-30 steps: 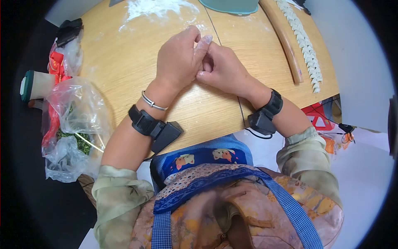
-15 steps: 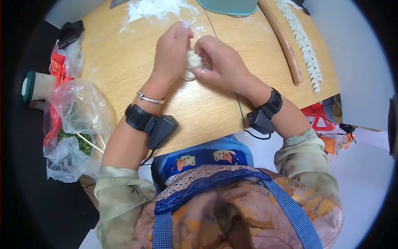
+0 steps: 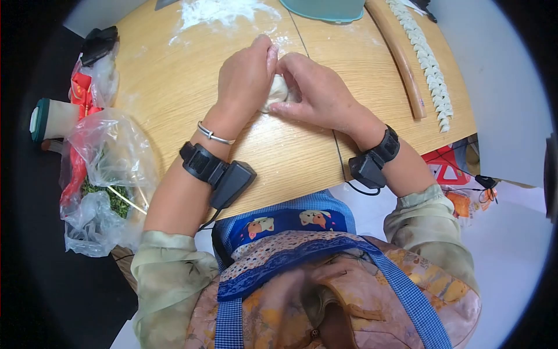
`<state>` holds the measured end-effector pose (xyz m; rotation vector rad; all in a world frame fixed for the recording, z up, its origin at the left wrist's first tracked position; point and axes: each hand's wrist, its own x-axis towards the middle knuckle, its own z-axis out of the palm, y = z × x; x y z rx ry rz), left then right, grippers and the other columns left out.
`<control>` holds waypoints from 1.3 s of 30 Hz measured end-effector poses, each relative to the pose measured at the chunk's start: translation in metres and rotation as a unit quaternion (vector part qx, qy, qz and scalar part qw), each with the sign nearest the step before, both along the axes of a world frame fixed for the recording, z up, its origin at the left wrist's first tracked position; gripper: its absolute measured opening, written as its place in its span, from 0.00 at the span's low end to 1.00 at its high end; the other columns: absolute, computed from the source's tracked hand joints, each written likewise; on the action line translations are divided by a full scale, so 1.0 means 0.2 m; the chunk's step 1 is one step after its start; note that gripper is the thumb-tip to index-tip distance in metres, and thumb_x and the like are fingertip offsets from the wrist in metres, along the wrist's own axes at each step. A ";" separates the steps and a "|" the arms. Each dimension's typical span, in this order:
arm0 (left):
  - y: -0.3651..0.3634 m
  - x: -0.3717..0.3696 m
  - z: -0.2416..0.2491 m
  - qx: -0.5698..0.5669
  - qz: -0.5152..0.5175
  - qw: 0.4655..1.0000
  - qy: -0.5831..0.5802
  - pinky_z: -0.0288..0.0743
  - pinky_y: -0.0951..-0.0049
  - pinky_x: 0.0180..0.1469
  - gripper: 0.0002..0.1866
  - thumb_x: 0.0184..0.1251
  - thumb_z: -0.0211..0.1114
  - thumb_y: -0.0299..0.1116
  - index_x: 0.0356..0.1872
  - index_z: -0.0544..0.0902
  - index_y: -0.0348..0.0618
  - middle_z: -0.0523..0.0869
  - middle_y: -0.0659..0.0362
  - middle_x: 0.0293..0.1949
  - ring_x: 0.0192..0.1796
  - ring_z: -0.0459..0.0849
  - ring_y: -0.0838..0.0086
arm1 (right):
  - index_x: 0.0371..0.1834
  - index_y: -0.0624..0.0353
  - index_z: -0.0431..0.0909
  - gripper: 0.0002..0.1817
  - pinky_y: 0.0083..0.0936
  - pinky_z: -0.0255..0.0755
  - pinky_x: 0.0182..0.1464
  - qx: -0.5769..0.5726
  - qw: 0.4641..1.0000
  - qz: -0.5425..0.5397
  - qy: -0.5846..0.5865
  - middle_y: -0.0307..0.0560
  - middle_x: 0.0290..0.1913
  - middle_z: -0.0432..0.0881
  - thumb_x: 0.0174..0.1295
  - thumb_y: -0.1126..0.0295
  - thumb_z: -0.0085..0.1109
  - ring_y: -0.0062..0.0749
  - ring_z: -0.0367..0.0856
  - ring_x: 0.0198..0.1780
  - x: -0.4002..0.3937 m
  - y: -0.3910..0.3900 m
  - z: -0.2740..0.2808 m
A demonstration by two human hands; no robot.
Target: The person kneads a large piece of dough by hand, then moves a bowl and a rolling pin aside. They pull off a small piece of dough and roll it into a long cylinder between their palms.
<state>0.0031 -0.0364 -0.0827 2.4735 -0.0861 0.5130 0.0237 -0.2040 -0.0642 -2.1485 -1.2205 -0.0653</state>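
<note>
A small lump of white dough [image 3: 278,90] rests on the wooden table [image 3: 290,157], squeezed between both hands. On its left side, my left hand [image 3: 247,72] is closed with the fingers curled over the dough, most of them hidden behind the back of the hand. My right hand [image 3: 317,90] grips it from the right, thumb at the near side and fingers bent round the far side. Floury traces show on the fingers of both hands.
White flour [image 3: 218,13] is spread at the back. A teal container [image 3: 325,11], a wooden rolling pin [image 3: 401,61] and a row of overlapping dough pieces [image 3: 427,64] lie at back right. Plastic bags [image 3: 110,151] with greens hang by the left edge.
Both hands have shifted slightly right and drawn closer together around the dough. My left hand has rolled a little, covering the dough from the left.
</note>
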 end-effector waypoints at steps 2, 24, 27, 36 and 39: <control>0.00 0.01 0.00 -0.063 -0.004 0.998 0.003 0.71 0.63 0.33 0.12 0.76 0.53 0.37 0.36 0.76 0.38 0.79 0.47 0.25 0.28 0.77 0.57 | 0.43 0.61 0.73 0.22 0.36 0.75 0.39 -0.031 0.999 -0.014 0.010 0.52 0.36 0.79 0.52 0.60 0.71 0.46 0.81 0.38 -0.01 0.01 0.01; 0.01 0.01 -0.01 -0.213 -0.070 0.974 -0.021 0.70 0.70 0.33 0.08 0.75 0.55 0.34 0.40 0.77 0.40 0.79 0.58 0.25 0.30 0.78 0.73 | 0.41 0.58 0.71 0.20 0.38 0.74 0.36 -0.023 0.999 -0.029 0.033 0.49 0.34 0.80 0.52 0.62 0.71 0.47 0.81 0.35 -0.02 0.03 0.02; 0.09 0.02 0.01 -0.447 -0.148 0.875 0.114 0.70 0.75 0.36 0.09 0.76 0.53 0.33 0.40 0.78 0.40 0.78 0.66 0.25 0.32 0.76 0.79 | 0.39 0.57 0.71 0.19 0.39 0.74 0.36 -0.024 0.999 -0.016 0.021 0.50 0.34 0.80 0.51 0.62 0.70 0.48 0.81 0.35 -0.03 0.02 0.00; 0.02 -0.02 -0.02 -0.082 -0.097 0.992 -0.007 0.75 0.65 0.37 0.08 0.74 0.52 0.30 0.45 0.77 0.39 0.84 0.49 0.30 0.34 0.84 0.55 | 0.39 0.58 0.69 0.23 0.40 0.74 0.34 -0.030 0.997 -0.012 0.073 0.51 0.31 0.80 0.50 0.60 0.73 0.49 0.81 0.33 -0.01 0.01 0.01; 0.02 -0.01 -0.02 -0.022 -0.060 0.998 -0.019 0.75 0.63 0.35 0.09 0.74 0.53 0.31 0.46 0.78 0.39 0.84 0.47 0.30 0.32 0.84 0.53 | 0.39 0.59 0.69 0.23 0.39 0.74 0.34 -0.011 0.998 -0.026 0.055 0.52 0.30 0.80 0.50 0.60 0.73 0.48 0.82 0.33 -0.02 0.02 0.00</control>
